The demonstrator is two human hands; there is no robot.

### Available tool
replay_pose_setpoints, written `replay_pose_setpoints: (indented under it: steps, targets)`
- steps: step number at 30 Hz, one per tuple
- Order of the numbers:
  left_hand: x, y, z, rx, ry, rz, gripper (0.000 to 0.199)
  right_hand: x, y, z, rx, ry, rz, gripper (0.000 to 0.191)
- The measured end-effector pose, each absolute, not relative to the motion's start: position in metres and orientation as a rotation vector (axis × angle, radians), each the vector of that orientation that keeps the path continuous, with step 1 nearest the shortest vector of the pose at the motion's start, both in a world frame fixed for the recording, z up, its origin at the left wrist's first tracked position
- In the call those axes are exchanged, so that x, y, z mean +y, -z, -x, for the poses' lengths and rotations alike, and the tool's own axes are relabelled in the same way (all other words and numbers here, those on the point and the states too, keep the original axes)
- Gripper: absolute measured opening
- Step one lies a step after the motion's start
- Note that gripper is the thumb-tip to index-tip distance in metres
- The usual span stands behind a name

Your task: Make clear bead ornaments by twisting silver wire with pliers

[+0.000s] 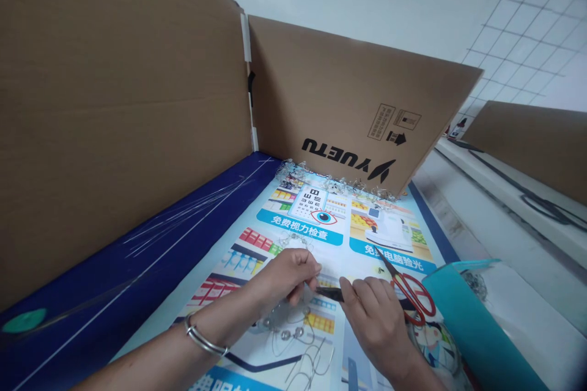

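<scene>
The left hand [284, 278] is closed, pinching a beaded wire [287, 324] at lower centre of the frame, above a printed poster [300, 239]. The right hand [373, 317] grips a small black tool [329, 294], just beside red-handled scissors [409, 296].

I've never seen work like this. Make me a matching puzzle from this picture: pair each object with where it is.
Objects:
1. Metal bangle
2. Red-handled scissors
3. Teal roll
4. YUETU cardboard panel

Places:
A. Propped at the far edge of the printed poster
B. Around the wrist of the left hand
C. At the poster's right edge, beyond the scissors
D. Lying on the poster beside the right hand

Pairs: 1-B, 2-D, 3-C, 4-A
</scene>
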State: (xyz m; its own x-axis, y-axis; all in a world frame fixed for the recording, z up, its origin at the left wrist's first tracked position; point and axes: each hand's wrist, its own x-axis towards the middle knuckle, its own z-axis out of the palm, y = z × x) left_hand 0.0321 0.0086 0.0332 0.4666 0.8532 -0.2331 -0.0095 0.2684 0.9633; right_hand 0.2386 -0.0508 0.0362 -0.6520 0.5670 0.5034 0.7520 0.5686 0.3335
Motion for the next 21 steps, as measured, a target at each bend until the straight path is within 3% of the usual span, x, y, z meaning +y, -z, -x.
replay_pose_setpoints:
  steps: [21]
  targets:
    - [0.0026,-0.0380,-0.0365,0.955,-0.779,-1.163,0.022,-0.0490,-0.0278,-0.2386,-2.487,0.708,1.125,0.032]
